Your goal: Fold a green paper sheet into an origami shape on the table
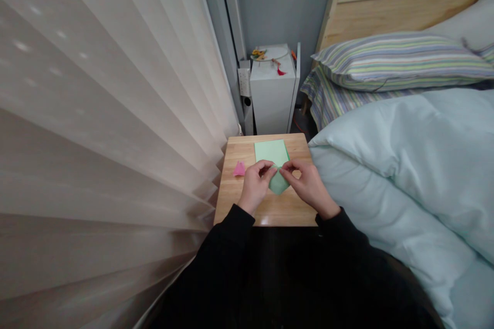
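Observation:
Between my hands is a folded piece of green paper (278, 184), its lower end coming to a blunt point. My left hand (258, 181) pinches its upper left edge between thumb and forefinger. On the other side, my right hand (305, 181) pinches the upper right edge the same way. Just beyond my fingertips lies a stack of light green square paper (271, 150), its near edge partly hidden by my hands. A small folded pink paper piece (239, 168) rests to the left of my left hand.
The small wooden table (234, 149) stands between a pleated curtain (154, 113) on the left and a bed with a pale blue quilt (386, 164) on the right. Behind it is a white cabinet (270, 100) with small objects on top, one with a red tassel (281, 71).

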The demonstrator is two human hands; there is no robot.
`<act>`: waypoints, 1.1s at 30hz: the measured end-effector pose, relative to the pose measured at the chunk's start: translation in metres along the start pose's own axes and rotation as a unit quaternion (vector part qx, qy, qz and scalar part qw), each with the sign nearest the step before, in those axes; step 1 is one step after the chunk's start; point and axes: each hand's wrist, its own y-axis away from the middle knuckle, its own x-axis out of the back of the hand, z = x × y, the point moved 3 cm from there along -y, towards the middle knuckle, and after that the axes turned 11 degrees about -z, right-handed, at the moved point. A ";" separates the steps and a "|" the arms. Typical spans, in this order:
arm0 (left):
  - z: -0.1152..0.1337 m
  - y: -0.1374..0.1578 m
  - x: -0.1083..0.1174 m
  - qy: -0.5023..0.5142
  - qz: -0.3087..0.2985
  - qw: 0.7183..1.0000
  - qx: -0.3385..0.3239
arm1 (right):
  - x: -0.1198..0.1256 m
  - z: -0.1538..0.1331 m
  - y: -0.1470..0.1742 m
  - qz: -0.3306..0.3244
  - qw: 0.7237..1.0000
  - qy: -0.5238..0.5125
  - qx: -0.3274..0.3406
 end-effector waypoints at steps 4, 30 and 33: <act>0.007 0.002 0.000 -0.065 0.000 0.998 -0.023 | 0.000 0.001 0.000 -0.006 1.000 0.011 0.006; 0.019 0.010 0.004 -0.206 0.025 0.975 -0.080 | -0.001 0.011 -0.002 -0.048 0.995 0.083 0.005; 0.019 0.010 0.004 -0.176 0.034 0.981 -0.076 | -0.001 0.009 -0.002 -0.052 0.996 0.078 0.006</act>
